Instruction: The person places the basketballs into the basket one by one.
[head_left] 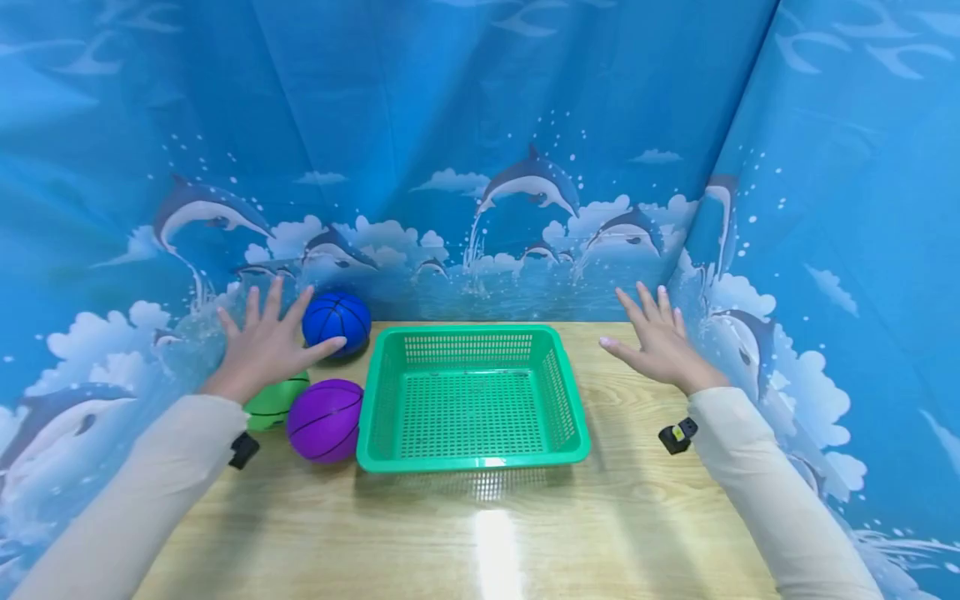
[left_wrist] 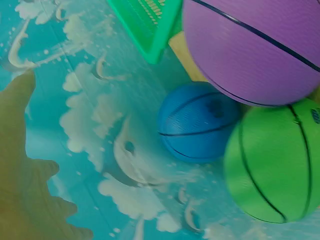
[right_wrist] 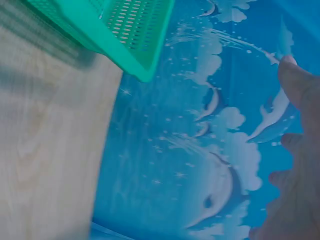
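My left hand (head_left: 264, 346) is held with its fingers spread above the balls on the left, gripping nothing. Beneath and beside it are a blue ball (head_left: 337, 323), a green ball (head_left: 276, 403) partly hidden by the hand, and a purple ball (head_left: 326, 421). All three carry black basketball lines, and the left wrist view shows the purple ball (left_wrist: 255, 50) close up. On the right, my right hand (head_left: 663, 346) hovers with spread fingers, apart from the green basket (head_left: 474, 463). No ball shows inside the basket.
The basket stands mid-table on a light wooden tabletop (head_left: 420, 533), close to the back edge. A blue curtain (head_left: 480, 100) printed with dolphins rises behind and along both sides. Small black devices (head_left: 677, 435) are strapped at the wrists.
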